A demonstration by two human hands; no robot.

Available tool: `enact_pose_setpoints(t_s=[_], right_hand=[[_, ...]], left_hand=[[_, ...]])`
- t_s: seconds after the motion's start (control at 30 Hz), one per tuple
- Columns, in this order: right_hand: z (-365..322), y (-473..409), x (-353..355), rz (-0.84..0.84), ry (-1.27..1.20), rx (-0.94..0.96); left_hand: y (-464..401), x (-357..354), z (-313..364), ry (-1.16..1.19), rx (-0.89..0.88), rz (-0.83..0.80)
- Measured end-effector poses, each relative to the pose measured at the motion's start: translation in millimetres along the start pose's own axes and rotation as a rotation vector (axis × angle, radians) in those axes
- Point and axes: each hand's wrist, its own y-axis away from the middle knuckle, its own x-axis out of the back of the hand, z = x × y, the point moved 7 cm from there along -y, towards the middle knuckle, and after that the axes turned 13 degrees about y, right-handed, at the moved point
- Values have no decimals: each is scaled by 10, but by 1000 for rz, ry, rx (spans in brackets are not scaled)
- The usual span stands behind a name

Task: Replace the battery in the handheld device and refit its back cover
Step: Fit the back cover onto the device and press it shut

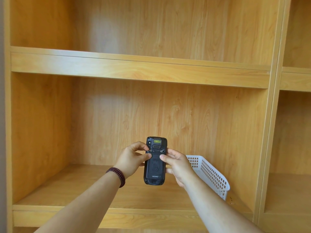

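Device (155, 161): black handheld unit, rugged moulded casing, held upright in the air in front of a wooden shelf unit (139, 71), back face toward the camera. Back cover (154, 167) in place on the lower body; dark textured panel with an oval embossed mark at centre and the lettering "urovo" near the bottom edge, a small tab notch below that. Upper body carries a yellow-green label in a small window, a ribbed block beneath it, and two round metal screw-like fasteners (162, 151) side by side at the top edge of the cover. Left hand (133, 158): grip curled round the device's left edge, thumb pad pressed on the cover's upper left corner, forefinger tip at the left fastener. Right hand (178, 163): grip curled round the right edge, thumb pad pressed on the cover's upper right corner, other fingers behind the casing. Left wrist bears a dark red bead bracelet (117, 175), wound several turns. White perforated plastic basket (212, 175) rests on the lower shelf, behind and to the right of the right hand.
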Motion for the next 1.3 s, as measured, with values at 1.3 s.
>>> enact_pose_setpoints(t_s=[1.3], right_hand=[[-344,183,-19,-24,442,207]], left_hand=[[-61,-21,168,100,197,-77]])
